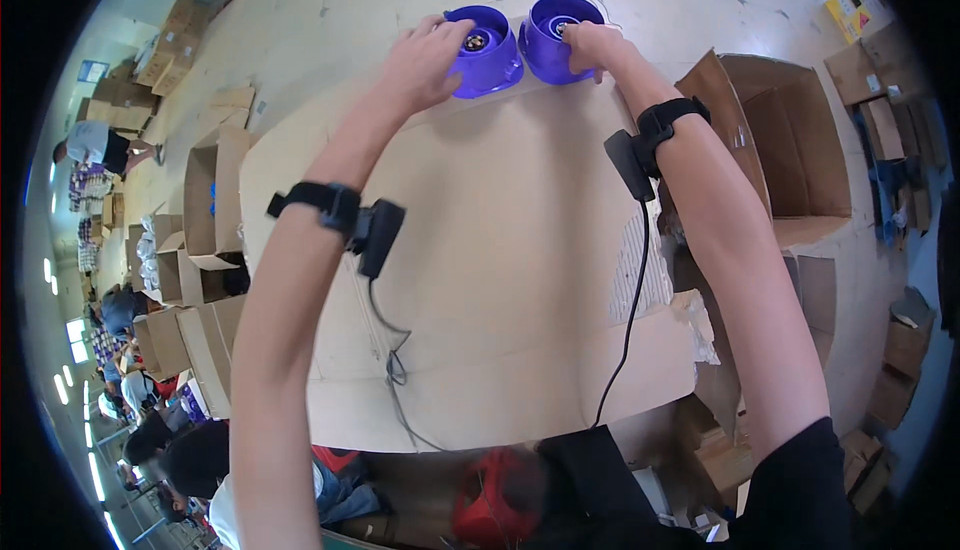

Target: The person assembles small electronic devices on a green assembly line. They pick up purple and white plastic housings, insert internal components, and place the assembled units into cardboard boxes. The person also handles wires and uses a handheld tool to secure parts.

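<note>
Two purple blender-like motor bases stand side by side at the far edge of the cardboard-covered table [480, 250]. Each is round with a raised rim, and a metal piece shows in the middle of the left base [490, 75]. My left hand [425, 58] is closed on that base's left side, fingers over its rim and thumb lower on its wall. My right hand [597, 48] grips the right side of the right base [548, 55], its fingertips reaching inside the rim. Both arms are stretched out, with black strapped devices on the forearms.
Thin cables [628, 330] trail from the forearm devices over the cardboard. An open carton [800, 150] stands right of the table, and more cartons [205, 200] line the left. A red object [495, 500] is below the near edge. Other people [95, 145] are at the far left.
</note>
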The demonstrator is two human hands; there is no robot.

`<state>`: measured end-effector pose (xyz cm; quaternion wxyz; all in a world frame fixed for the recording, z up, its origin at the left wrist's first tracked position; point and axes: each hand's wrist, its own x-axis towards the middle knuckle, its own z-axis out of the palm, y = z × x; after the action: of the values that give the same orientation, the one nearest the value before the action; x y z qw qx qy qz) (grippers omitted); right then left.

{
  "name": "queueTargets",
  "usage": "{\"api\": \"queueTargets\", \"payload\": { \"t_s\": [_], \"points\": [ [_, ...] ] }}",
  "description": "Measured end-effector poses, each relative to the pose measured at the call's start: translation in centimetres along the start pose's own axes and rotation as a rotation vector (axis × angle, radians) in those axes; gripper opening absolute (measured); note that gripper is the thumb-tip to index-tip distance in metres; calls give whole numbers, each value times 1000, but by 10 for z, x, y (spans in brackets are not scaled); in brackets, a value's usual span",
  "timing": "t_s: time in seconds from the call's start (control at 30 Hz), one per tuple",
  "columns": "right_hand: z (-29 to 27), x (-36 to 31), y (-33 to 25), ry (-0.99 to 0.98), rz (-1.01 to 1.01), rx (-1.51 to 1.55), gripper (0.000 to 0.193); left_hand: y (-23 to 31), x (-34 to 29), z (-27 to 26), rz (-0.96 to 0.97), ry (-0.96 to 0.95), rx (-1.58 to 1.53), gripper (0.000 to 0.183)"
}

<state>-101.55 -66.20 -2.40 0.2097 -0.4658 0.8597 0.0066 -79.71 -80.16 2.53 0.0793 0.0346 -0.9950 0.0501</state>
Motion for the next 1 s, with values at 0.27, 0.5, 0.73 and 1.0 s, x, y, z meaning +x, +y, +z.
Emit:
{"api": "queueTargets", "payload": {
  "t_s": [0.27, 0.5, 0.73, 1.0],
  "points": [
    [30, -2, 3, 271, -56, -37, 18, 10, 42, 82, -304, -127, -85, 28],
    [54, -77, 29, 190, -128, -164, 24, 72, 12, 71, -310, 80, -69, 12],
    [92, -239, -19, 203, -362, -125, 20, 127, -188, -41, -703, 20, -572, 14],
    [126, -379, -112, -16, -702, -52, 18, 251, -513, -173, -1138, 184, -1374, 39]
  ]
}}
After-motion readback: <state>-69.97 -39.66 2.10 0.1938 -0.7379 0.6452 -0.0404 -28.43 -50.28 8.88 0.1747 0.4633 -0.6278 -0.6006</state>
